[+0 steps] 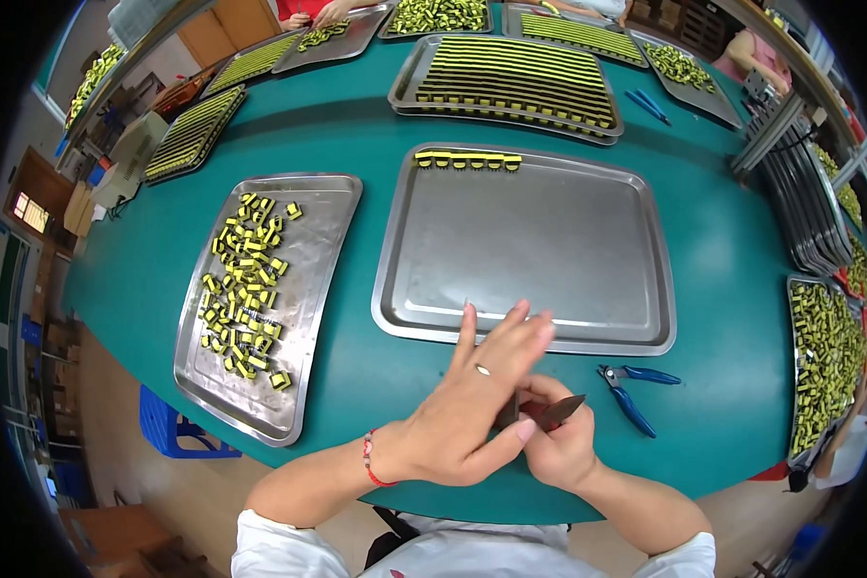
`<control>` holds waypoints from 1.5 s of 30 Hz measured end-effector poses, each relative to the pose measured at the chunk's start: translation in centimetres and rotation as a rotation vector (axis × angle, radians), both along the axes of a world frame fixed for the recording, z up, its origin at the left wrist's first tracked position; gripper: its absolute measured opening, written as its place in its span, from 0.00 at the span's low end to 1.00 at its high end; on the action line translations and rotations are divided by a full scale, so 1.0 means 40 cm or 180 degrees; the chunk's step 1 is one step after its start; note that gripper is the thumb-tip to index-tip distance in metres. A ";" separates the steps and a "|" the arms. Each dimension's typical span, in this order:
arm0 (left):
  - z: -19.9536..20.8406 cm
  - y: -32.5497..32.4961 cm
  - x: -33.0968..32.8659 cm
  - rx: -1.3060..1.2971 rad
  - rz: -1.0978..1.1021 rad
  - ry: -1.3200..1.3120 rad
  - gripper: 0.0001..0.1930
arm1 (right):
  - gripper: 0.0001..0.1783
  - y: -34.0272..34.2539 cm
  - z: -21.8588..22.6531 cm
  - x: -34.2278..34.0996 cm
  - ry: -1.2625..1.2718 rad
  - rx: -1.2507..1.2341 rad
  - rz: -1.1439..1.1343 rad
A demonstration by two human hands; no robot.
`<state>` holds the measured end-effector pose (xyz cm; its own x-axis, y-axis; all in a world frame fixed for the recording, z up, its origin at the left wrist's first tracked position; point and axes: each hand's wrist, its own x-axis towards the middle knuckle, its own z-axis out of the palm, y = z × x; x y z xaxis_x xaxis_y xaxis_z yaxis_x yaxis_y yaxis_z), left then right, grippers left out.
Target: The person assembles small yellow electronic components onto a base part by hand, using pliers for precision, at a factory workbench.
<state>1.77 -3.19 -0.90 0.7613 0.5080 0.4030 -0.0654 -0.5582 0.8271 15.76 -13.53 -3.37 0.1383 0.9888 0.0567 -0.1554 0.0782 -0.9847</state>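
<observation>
My left hand (pixel 486 400) reaches over my right hand with its fingers stretched out, above the near edge of a metal tray (pixel 539 260). Its thumb touches or nearly touches my right hand (pixel 564 448), whose fingers are closed round a dark, flat, pointed tool (pixel 561 412). Part of that tool is hidden behind my left hand, so its exact kind is unclear. A short row of small yellow-and-black components (pixel 467 160) stands along the tray's far left edge. Blue-handled cutting pliers (pixel 636 390) lie just right of my right hand, jaws toward the tray.
Left of me, a metal tray (pixel 329 250) holds scattered yellow-and-black components (pixel 246 289). A stack of trays with neat rows (pixel 511 82) stands beyond. At right are a heaped tray (pixel 819 366) and stacked trays (pixel 804 202). Other people's hands (pixel 329 13) work across the green table (pixel 328 125).
</observation>
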 end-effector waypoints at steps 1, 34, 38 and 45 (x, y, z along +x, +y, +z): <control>0.007 0.003 -0.004 0.0007 0.0003 0.0000 0.36 | 0.20 -0.001 0.013 0.003 0.0078 -0.0087 0.0015; -0.003 0.009 -0.016 -0.0533 -0.0188 -0.0386 0.24 | 0.19 0.015 -0.016 0.051 0.0436 -0.0264 0.0571; -0.020 0.017 -0.022 -0.0714 -0.0279 -0.0456 0.22 | 0.18 0.018 -0.019 0.050 0.0518 -0.0165 0.0644; -0.031 -0.036 0.008 -0.0579 -0.0179 -0.0857 0.29 | 0.19 0.005 -0.017 -0.005 -0.0377 0.0457 -0.0261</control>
<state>2.11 -4.61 -2.13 0.6686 0.5504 0.5001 -0.3217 -0.3922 0.8618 15.57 -13.35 -4.05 0.2019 0.9551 0.2168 -0.0266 0.2266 -0.9736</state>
